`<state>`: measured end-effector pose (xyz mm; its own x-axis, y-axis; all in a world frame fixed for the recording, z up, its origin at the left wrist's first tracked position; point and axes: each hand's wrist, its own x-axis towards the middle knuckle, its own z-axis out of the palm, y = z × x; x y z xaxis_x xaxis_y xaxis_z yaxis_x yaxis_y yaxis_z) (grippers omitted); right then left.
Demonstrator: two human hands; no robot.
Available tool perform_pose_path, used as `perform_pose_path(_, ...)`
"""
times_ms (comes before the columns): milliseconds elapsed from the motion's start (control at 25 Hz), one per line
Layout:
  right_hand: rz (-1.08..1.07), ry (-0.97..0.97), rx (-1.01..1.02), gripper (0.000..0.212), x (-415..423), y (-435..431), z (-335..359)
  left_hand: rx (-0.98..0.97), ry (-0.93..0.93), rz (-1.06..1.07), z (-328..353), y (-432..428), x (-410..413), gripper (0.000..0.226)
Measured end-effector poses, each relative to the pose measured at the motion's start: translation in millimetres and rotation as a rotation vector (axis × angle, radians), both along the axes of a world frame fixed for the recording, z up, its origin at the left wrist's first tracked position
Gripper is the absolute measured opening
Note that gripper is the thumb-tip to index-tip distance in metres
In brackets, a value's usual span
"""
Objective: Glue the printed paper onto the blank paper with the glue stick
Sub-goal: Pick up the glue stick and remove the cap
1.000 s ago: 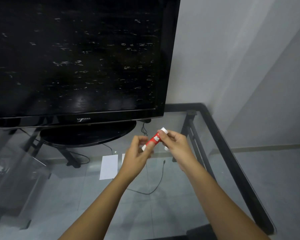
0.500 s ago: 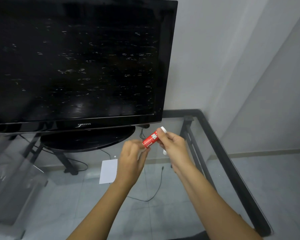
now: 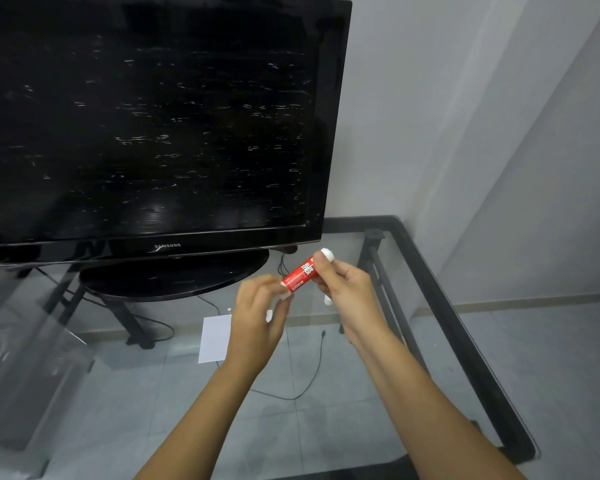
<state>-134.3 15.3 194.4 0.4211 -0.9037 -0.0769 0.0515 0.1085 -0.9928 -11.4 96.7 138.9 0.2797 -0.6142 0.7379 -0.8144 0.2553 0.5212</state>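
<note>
Both grips pinch glue stick (image 3: 300,274) | left hand (image 3: 257,320), right hand (image 3: 347,289) | above glass table (image 3: 465,341), paper (image 3: 215,337) perhaps blank

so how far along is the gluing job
Done: the red glue stick has been picked up. In hand: the right hand grips its body while the left hand works its lower end. Left: gluing; the white paper sheet lies on the glass table, and no printed paper is visible.
</note>
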Motion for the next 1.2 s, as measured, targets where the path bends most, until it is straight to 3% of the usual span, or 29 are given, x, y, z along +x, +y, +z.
perform_pose_path(120, -0.015, -0.019, -0.026, 0.023, -2.4, -0.6, 2.7, 0.264, 1.037, -0.353, 21.8, 3.2, -7.3, 0.027)
perform_pose_path(160, -0.015, -0.011, -0.036, 0.024, -2.7, -0.3, 3.8, 0.279, 1.156, -0.391, 19.7, 1.6, -6.4, 0.029)
perform_pose_path(200, -0.016, -0.009, -0.041, 0.025, -3.0, -0.3, 4.5, 0.289, 1.162, -0.422, 20.5, 1.7, -5.7, 0.027)
perform_pose_path(280, -0.014, -0.011, -0.034, 0.025, -4.0, 0.3, 4.8, 0.221, 0.842, -0.317, 24.3, 5.0, -6.0, 0.010)
perform_pose_path(360, -0.004, 0.003, -0.021, 0.026, -4.2, 2.3, 4.8, 0.076, 0.210, -0.098, 17.5, 7.1, -2.1, 0.009)
perform_pose_path(440, 0.013, 0.020, -0.022, 0.035, -3.3, 4.6, 3.9, -0.075, -0.237, 0.024, 11.6, 7.8, 3.2, 0.010)
perform_pose_path(480, 0.019, 0.021, -0.023, 0.041, -2.8, 5.4, 4.8, -0.097, -0.263, 0.041, 10.0, 7.6, 2.2, 0.013)
perform_pose_path(520, 0.022, 0.009, -0.021, 0.041, -2.2, 5.7, 5.9, -0.064, -0.129, 0.031, 11.6, 7.7, -0.1, 0.020)
perform_pose_path(640, 0.009, -0.035, -0.017, 0.019, -0.9, 3.2, 9.5, 0.185, 0.737, -0.245, 31.7, 10.5, -7.2, 0.026)
perform_pose_path(720, 0.010, -0.019, -0.027, 0.015, 0.5, 2.1, 10.5, 0.211, 0.952, -0.309, 30.9, 7.8, -1.8, 0.026)
perform_pose_path(840, 0.009, 0.012, -0.030, 0.023, 2.5, 1.1, 8.1, 0.159, 0.804, -0.280, 34.7, 10.3, 4.9, 0.015)
perform_pose_path(880, 0.007, 0.027, -0.033, 0.022, 3.0, 1.5, 7.6, 0.140, 0.651, -0.221, 31.8, 11.9, 7.8, 0.022)
perform_pose_path(1000, 0.020, 0.062, -0.033, 0.021, 4.8, 2.4, 4.8, -0.035, -0.113, 0.053, 24.8, 10.4, 11.0, 0.030)
perform_pose_path(1040, 0.028, 0.069, -0.032, 0.023, 5.9, 2.0, 3.5, -0.093, -0.253, 0.063, 20.4, 8.9, 13.9, 0.029)
perform_pose_path(1080, 0.036, 0.074, -0.029, 0.026, 7.6, 1.7, 2.1, -0.092, -0.258, 0.066, 17.2, 7.6, 14.1, 0.031)
perform_pose_path(1120, 0.039, 0.076, -0.026, 0.027, 8.8, 1.4, 1.3, -0.029, -0.120, 0.038, 16.6, 8.0, 13.4, 0.034)
perform_pose_path(1200, 0.035, 0.081, -0.018, 0.031, 9.9, -0.9, -0.7, 0.185, 0.408, -0.130, 18.5, 10.7, 11.9, 0.040)
